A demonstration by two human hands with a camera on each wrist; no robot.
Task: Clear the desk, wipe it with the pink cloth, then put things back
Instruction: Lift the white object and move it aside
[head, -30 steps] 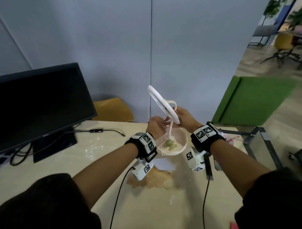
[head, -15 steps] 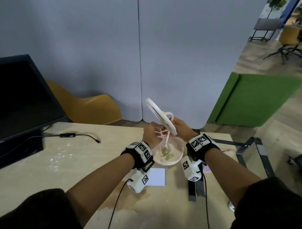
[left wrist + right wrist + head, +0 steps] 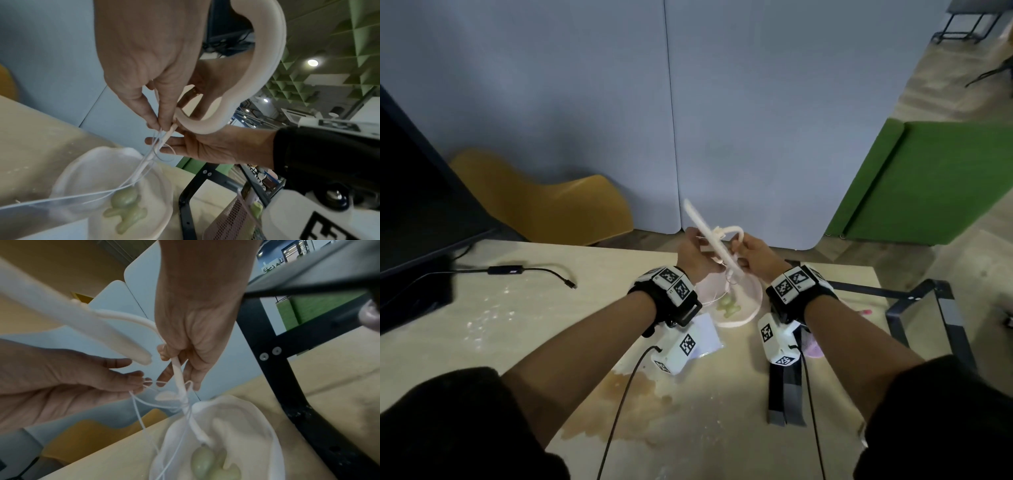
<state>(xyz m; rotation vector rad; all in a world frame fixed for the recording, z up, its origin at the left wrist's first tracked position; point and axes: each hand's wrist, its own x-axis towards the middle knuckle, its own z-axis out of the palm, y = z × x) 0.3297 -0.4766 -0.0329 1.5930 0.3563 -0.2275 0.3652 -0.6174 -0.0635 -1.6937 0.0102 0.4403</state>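
lamp [image 3: 722, 253]: over the desk's [image 3: 524, 329] far edge, between both hands
monitor [image 3: 410, 205]: far left
figurine [image 3: 729, 306]: on the lamp's base
rack [image 3: 914, 301]: right edge

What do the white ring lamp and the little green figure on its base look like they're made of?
Ring lamp: probably matte plastic, judging by its smooth, even off-white surface and moulded curved neck. Green figure: translucent pale green with a soft gloss, perhaps resin, glass or jade-like stone; the views can't settle which.

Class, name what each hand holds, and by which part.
Right hand grips the ring lamp by its thin stem. Left hand pinches its thin white cord beside that stem.
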